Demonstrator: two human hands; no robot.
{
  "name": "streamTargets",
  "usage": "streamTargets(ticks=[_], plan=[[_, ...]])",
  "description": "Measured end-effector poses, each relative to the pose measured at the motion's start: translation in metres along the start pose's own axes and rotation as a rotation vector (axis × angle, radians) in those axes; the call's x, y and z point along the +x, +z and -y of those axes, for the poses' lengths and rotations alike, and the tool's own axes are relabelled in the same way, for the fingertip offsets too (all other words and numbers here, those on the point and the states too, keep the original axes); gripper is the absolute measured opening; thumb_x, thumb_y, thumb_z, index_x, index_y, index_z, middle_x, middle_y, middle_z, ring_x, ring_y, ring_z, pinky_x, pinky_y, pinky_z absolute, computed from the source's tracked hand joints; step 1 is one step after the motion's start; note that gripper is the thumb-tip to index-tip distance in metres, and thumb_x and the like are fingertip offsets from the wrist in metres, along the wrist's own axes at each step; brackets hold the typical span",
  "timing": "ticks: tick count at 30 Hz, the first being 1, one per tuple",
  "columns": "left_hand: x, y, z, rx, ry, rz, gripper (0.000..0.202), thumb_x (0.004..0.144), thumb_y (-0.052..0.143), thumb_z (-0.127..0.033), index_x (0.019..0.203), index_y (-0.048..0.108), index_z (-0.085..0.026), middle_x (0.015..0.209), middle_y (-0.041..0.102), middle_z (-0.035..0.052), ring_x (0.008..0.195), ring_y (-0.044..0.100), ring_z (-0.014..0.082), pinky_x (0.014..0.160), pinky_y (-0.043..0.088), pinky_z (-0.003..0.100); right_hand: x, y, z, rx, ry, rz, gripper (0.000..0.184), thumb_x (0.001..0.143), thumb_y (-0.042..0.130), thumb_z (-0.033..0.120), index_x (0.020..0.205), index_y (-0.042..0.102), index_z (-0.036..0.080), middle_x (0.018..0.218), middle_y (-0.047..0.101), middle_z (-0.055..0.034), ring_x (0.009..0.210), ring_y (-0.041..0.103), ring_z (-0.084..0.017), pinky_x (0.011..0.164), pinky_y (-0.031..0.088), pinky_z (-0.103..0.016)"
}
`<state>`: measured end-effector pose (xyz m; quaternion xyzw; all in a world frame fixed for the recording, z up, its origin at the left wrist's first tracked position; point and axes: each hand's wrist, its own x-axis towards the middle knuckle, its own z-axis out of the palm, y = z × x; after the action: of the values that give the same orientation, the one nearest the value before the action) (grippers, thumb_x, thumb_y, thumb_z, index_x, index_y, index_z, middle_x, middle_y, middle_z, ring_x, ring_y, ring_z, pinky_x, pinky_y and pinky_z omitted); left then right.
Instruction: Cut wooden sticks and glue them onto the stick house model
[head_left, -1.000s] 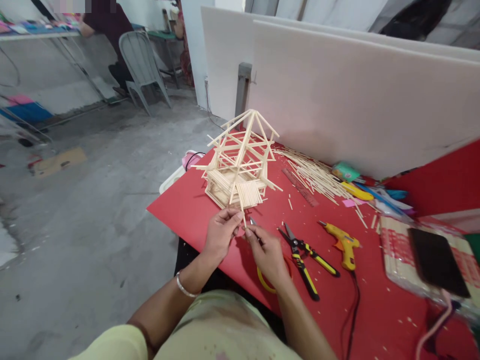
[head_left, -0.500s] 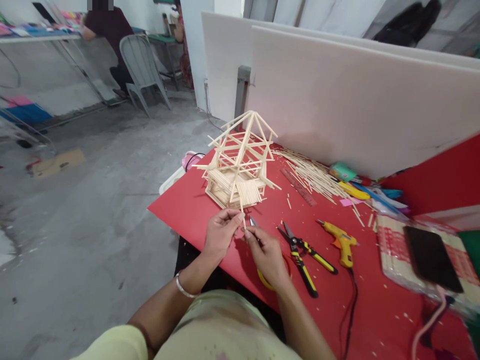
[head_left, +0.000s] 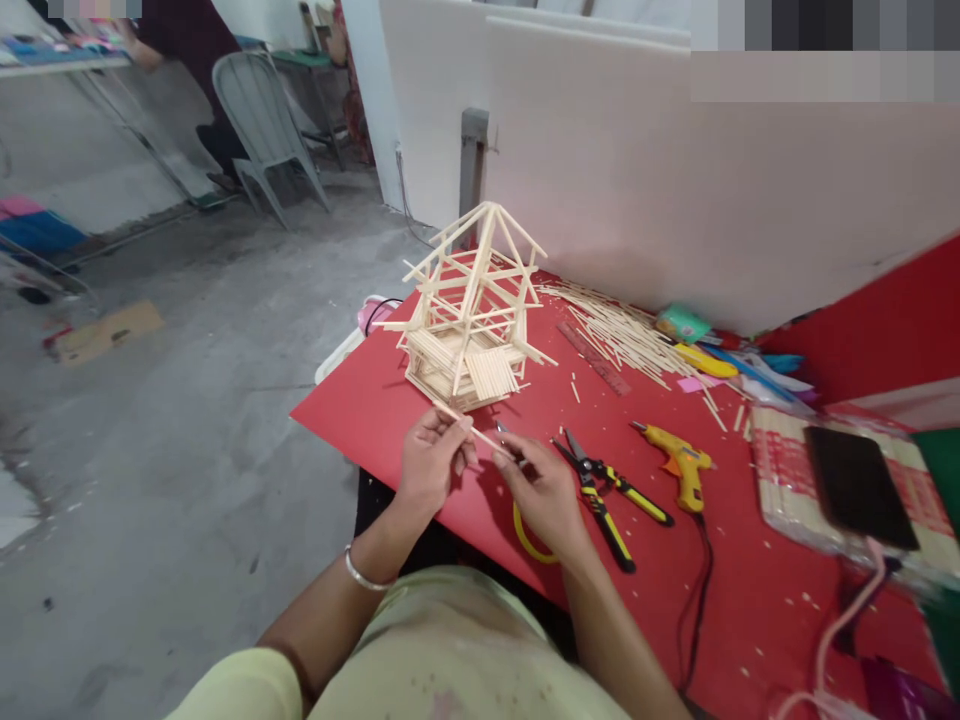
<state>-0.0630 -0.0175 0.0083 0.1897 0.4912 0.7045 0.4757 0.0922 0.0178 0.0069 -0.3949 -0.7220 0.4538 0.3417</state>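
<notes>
Pale wood: one thin stick (head_left: pixel 483 437) is held slantwise between the two hands, just in front of the stick frame (head_left: pixel 491 376). The left hand (head_left: pixel 433 455) pinches it near the far end, thumb against curled fingers. The right hand (head_left: pixel 546 490) pinches the near end between thumb and forefinger, remaining fingers bent inward. Neither hand is spread. Contact between the stick's far tip and the frame cannot be determined.

The step in hand is judged to be the handling and turning of this single piece; the next move would call for a steady two-point grip and care not to knock the frame.

Scissors (head_left: pixel 529 545) lie partly hidden beneath the right hand; whether it touches them cannot be told. To the right, on the red table (head_left: pixel 352 410), are cutters (head_left: pixel 590 470) with jaws apart, then a yellow glue gun (head_left: pixel 681 462). Beyond these: a ruler (head_left: pixel 592 358), a heap of loose sticks (head_left: pixel 619 335), and a phone (head_left: pixel 859 485) resting on a plastic-wrapped packet (head_left: pixel 774 470)
</notes>
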Motion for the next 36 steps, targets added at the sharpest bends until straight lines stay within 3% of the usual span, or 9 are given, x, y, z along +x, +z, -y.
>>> streamTargets(ticks=[3, 9, 13, 24, 29, 36], plan=[[0.0, -0.005, -0.002, -0.077, -0.1, -0.036, 0.028, 0.071, 0.078, -0.033, 0.079, 0.058, -0.015, 0.065, 0.066, -0.0003, 0.043, 0.055, 0.0073, 0.034, 0.033, 0.015, -0.001, -0.004, -0.001, 0.129, 0.097, -0.014, 0.04, 0.085, 0.066, 0.036, 0.123, 0.064, 0.022, 0.096, 0.071, -0.0045, 0.077, 0.064, -0.015, 0.071, 0.054, -0.027], [0.0, -0.012, 0.003, -0.18, -0.273, -0.035, 0.026, 0.069, 0.079, -0.03, 0.076, 0.059, -0.014, 0.066, 0.063, -0.0029, 0.041, 0.048, 0.0029, 0.033, 0.029, 0.013, -0.003, 0.0, -0.004, 0.239, 0.115, -0.049, 0.037, 0.082, 0.068, 0.037, 0.116, 0.069, 0.021, 0.093, 0.072, -0.004, 0.075, 0.063, -0.014, 0.068, 0.054, -0.025], [0.0, -0.013, 0.005, -0.202, -0.312, -0.035, 0.028, 0.067, 0.08, -0.03, 0.075, 0.059, -0.014, 0.066, 0.061, -0.0042, 0.041, 0.045, 0.0015, 0.034, 0.028, 0.013, -0.004, 0.002, -0.003, 0.24, 0.126, -0.033, 0.038, 0.082, 0.068, 0.039, 0.116, 0.069, 0.021, 0.095, 0.072, -0.0045, 0.073, 0.063, -0.013, 0.066, 0.053, -0.024], [-0.004, -0.009, 0.006, -0.163, -0.285, -0.01, 0.03, 0.069, 0.08, -0.033, 0.076, 0.059, -0.014, 0.066, 0.064, -0.0026, 0.04, 0.047, 0.0022, 0.034, 0.028, 0.014, -0.001, -0.004, 0.005, 0.242, 0.093, -0.082, 0.024, 0.086, 0.065, 0.038, 0.1, 0.074, 0.021, 0.094, 0.074, -0.0033, 0.078, 0.066, -0.015, 0.073, 0.053, -0.026], [-0.002, -0.006, 0.006, -0.097, -0.167, -0.032, 0.033, 0.069, 0.081, -0.036, 0.077, 0.058, -0.015, 0.065, 0.065, -0.0019, 0.041, 0.05, 0.004, 0.035, 0.029, 0.014, -0.005, -0.002, 0.001, 0.139, 0.077, -0.111, 0.023, 0.086, 0.063, 0.038, 0.098, 0.075, 0.021, 0.088, 0.074, -0.0025, 0.072, 0.065, -0.015, 0.068, 0.052, -0.025], [0.001, 0.003, 0.01, -0.038, -0.075, -0.046, 0.031, 0.068, 0.083, -0.034, 0.077, 0.06, -0.015, 0.058, 0.062, -0.0034, 0.04, 0.048, 0.0036, 0.036, 0.03, 0.014, -0.016, 0.003, 0.0, 0.101, 0.125, 0.065, 0.025, 0.09, 0.058, 0.04, 0.095, 0.074, 0.021, 0.076, 0.07, -0.0006, 0.063, 0.061, -0.013, 0.058, 0.047, -0.022]])
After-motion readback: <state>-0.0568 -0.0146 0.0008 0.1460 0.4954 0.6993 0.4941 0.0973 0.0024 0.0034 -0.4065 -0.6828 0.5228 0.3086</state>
